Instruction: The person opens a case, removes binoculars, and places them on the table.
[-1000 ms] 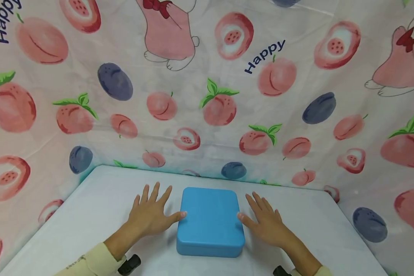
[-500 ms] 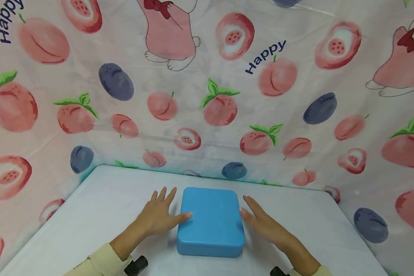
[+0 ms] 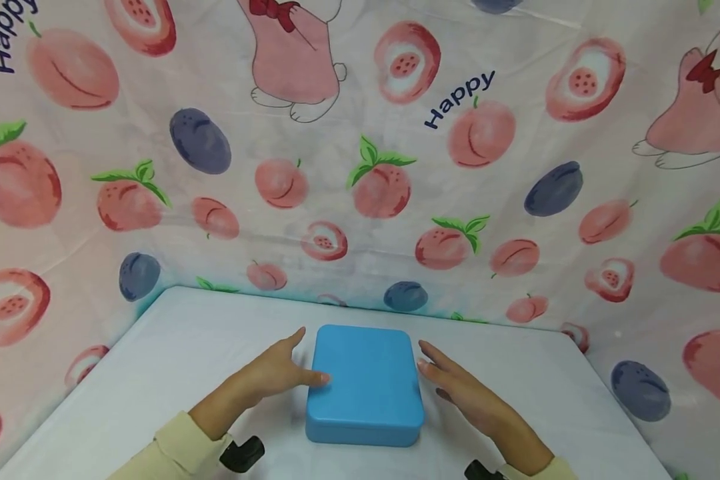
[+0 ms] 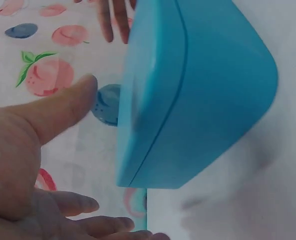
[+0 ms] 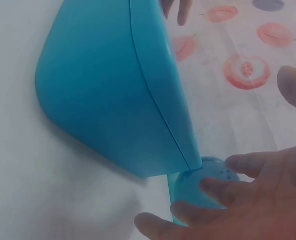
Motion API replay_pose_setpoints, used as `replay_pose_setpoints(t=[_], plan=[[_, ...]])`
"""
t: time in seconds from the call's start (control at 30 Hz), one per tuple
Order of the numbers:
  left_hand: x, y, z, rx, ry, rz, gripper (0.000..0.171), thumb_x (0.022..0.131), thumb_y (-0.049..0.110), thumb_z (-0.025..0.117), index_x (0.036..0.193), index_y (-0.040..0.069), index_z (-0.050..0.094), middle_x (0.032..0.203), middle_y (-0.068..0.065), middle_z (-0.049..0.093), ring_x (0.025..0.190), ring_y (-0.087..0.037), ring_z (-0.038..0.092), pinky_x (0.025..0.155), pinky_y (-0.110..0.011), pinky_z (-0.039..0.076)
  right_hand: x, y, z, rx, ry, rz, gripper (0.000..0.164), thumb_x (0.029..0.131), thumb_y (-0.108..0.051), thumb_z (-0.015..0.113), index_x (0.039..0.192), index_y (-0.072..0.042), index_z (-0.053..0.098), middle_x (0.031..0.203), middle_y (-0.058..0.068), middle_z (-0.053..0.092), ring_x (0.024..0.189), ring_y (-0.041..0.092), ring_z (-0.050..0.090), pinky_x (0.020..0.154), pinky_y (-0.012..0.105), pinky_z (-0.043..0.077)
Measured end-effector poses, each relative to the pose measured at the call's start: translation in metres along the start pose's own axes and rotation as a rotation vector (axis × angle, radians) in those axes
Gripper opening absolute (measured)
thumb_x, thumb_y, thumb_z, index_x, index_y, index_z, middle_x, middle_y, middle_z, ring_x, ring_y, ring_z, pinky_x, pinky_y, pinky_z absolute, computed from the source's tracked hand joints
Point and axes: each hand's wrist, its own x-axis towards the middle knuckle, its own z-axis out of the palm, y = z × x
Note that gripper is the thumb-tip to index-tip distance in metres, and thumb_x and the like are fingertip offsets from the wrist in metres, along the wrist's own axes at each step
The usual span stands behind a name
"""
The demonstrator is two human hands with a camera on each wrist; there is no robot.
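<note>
A blue box (image 3: 366,383) with rounded corners stands on the white table. A seam below its top sets off a lid (image 4: 155,95), which sits closed. To the left of the box is my left hand (image 3: 271,369), turned on edge with its thumb over the lid's left side. The left wrist view shows that thumb (image 4: 63,107) apart from the lid, fingers extended. On the other side, my right hand (image 3: 465,392) has its palm facing the box. Its fingers (image 5: 227,192) are spread and hold nothing; a gap separates them from the box in the right wrist view.
A fruit-print cloth (image 3: 336,167) hangs behind the table and along both sides. The white tabletop (image 3: 204,347) stretches left and right of the box. A black wrist device (image 3: 243,455) shows by the left sleeve (image 3: 174,447), another (image 3: 483,471) by the right.
My left hand has rolled from palm down onto its edge and shifted slightly right. My right hand has also rolled palm inward, its fingers drawing together in the head view. The box stays put.
</note>
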Motion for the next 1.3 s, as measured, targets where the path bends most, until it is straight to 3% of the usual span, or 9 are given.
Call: replay_pose_setpoints(t=[0.27, 0.4, 0.5, 0.73, 0.97, 1.17, 1.3], plan=[[0.006, 0.006, -0.001, -0.074, 0.029, -0.034, 0.11, 0.079, 0.028, 0.091, 0.165, 0.006, 0.026, 0.164, -0.028, 0.038, 0.147, -0.051, 0.042, 0.111, -0.071, 0.042, 0.005, 0.003, 0.001, 0.056, -0.006, -0.024, 0.076, 0.107, -0.037, 0.057, 0.167, -0.009, 0.02, 0.174, 0.022, 0.016, 0.156, 0.051, 0.025, 0.119, 0.069, 0.034], [0.009, 0.007, 0.001, -0.099, 0.055, -0.046, 0.104, 0.08, 0.022, 0.091, 0.162, 0.002, 0.03, 0.162, -0.027, 0.041, 0.128, -0.047, 0.063, 0.104, -0.063, 0.052, 0.008, 0.005, 0.004, 0.067, 0.015, -0.044, 0.079, 0.104, -0.033, 0.064, 0.166, -0.006, 0.024, 0.172, 0.023, 0.023, 0.152, 0.049, 0.035, 0.116, 0.062, 0.043], [0.012, 0.006, 0.003, -0.139, 0.06, -0.057, 0.101, 0.08, 0.017, 0.091, 0.16, -0.001, 0.032, 0.159, -0.029, 0.044, 0.114, -0.042, 0.072, 0.098, -0.056, 0.058, 0.011, 0.006, 0.006, 0.072, 0.039, -0.057, 0.08, 0.101, -0.029, 0.069, 0.164, -0.004, 0.027, 0.169, 0.024, 0.029, 0.149, 0.048, 0.041, 0.112, 0.058, 0.049], [0.015, 0.009, 0.007, -0.199, 0.07, -0.082, 0.096, 0.08, 0.014, 0.091, 0.157, -0.004, 0.037, 0.147, -0.03, 0.054, 0.113, -0.038, 0.07, 0.089, -0.047, 0.063, 0.016, 0.004, 0.012, 0.062, 0.114, -0.058, 0.078, 0.095, -0.022, 0.077, 0.16, -0.003, 0.037, 0.16, 0.023, 0.044, 0.139, 0.043, 0.054, 0.106, 0.054, 0.055], [0.016, 0.011, 0.009, -0.19, 0.088, -0.111, 0.088, 0.081, 0.015, 0.091, 0.152, -0.005, 0.043, 0.138, -0.028, 0.061, 0.105, -0.033, 0.069, 0.082, -0.042, 0.064, 0.026, 0.0, 0.019, 0.03, 0.221, -0.039, 0.074, 0.087, -0.017, 0.085, 0.15, -0.001, 0.05, 0.136, 0.023, 0.06, 0.11, 0.029, 0.067, 0.09, 0.047, 0.062], [0.021, 0.01, 0.013, -0.181, 0.096, -0.123, 0.073, 0.082, 0.011, 0.089, 0.142, -0.007, 0.052, 0.127, -0.027, 0.064, 0.093, -0.028, 0.068, 0.077, -0.04, 0.064, 0.033, 0.0, 0.021, -0.012, 0.281, 0.026, 0.065, 0.084, -0.015, 0.087, 0.138, 0.004, 0.056, 0.11, 0.019, 0.06, 0.089, 0.026, 0.065, 0.076, 0.04, 0.062], [0.023, 0.011, 0.015, -0.174, 0.097, -0.127, 0.063, 0.082, 0.009, 0.089, 0.133, -0.007, 0.057, 0.121, -0.025, 0.064, 0.087, -0.026, 0.067, 0.071, -0.036, 0.062, 0.034, -0.002, 0.022, -0.037, 0.296, 0.06, 0.056, 0.083, -0.014, 0.087, 0.128, 0.004, 0.058, 0.102, 0.017, 0.06, 0.08, 0.026, 0.063, 0.069, 0.036, 0.058]])
